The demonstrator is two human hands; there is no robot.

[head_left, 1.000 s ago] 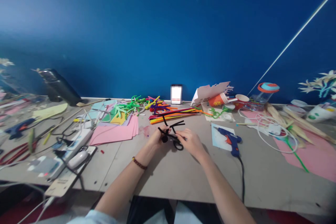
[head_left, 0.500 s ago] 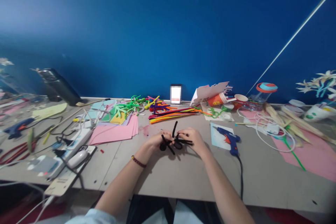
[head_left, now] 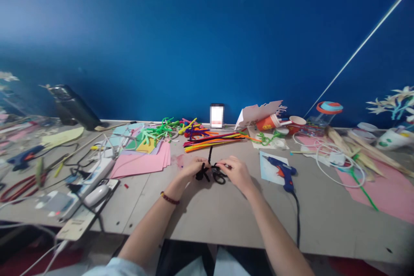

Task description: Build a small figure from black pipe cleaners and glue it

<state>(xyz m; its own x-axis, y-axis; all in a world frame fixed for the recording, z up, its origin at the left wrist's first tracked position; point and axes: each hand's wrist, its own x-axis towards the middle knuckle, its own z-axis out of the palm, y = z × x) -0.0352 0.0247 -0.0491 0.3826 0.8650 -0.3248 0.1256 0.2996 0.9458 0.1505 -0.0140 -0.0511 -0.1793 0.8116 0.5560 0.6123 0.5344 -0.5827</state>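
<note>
Head view: we look forward and down at a long table (head_left: 226,224) set against a blue wall (head_left: 207,43)

Left hand (head_left: 194,167): we see it closed, fingers curled around the left side of the black pipe cleaner shape, with a beaded bracelet (head_left: 170,199) on the wrist

Right hand (head_left: 236,173): we see it closed too, thumb and fingertips pinching the right side of the same shape

Black pipe cleaner shape (head_left: 210,173): between both hands, over the middle of the table, a twisted tangle with a loop on the right and one strand standing up

Nearby: pink paper sheets (head_left: 139,161) lie left of the hands, and a heap of colored pipe cleaners (head_left: 213,141) lies just beyond them

Right side: we see a blue glue gun (head_left: 283,172) lying on a pale card (head_left: 270,170), its black cord (head_left: 297,220) running over the table edge

Left side: a white power strip (head_left: 93,177) sits among tangled wires (head_left: 74,159)

Far edge: an orange paper cup (head_left: 268,123) lies tipped on its side near the wall
</note>
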